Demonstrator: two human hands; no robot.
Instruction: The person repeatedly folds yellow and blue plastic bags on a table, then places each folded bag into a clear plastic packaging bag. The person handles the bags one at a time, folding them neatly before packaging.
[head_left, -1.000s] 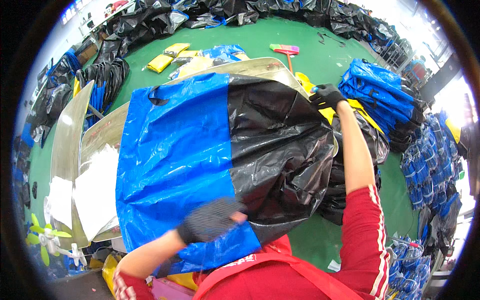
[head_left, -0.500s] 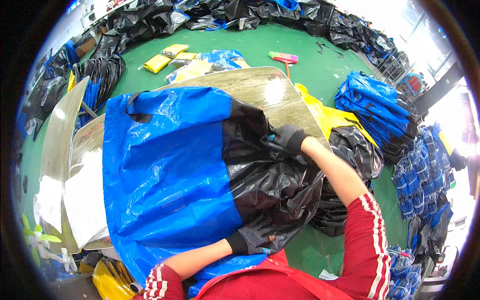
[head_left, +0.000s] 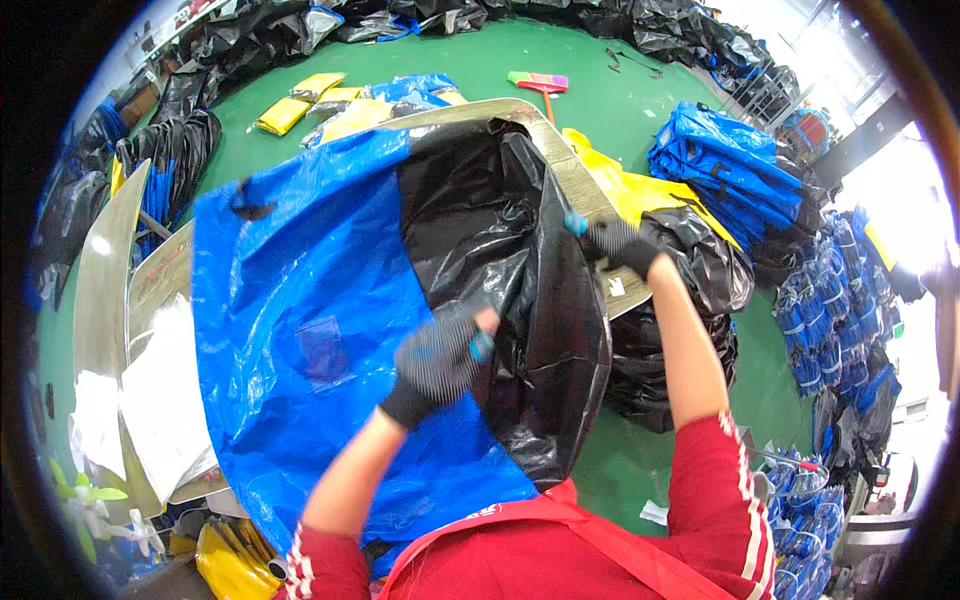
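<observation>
A large sack-like sheet of glossy plastic, its blue part on the left and its black part on the right, lies spread over the wood-patterned table. My left hand, in a grey-black glove with blue fingertips, is over the seam between the two colours; motion smears its fingers. Beside the black part's right edge is my right hand, gloved alike, with fingers apart and nothing visible in them. A dark strap shows at the blue part's upper left.
The table shows along its far right edge. Yellow and black plastic bulges beside it; folded blue bundles lie beyond. White sheets rest at left. A broom and yellow packets lie on the green floor.
The black part has been spread out flatter and farther up the table. My left hand has moved up from the near edge; my right hand has let go of the black plastic and shifted right.
</observation>
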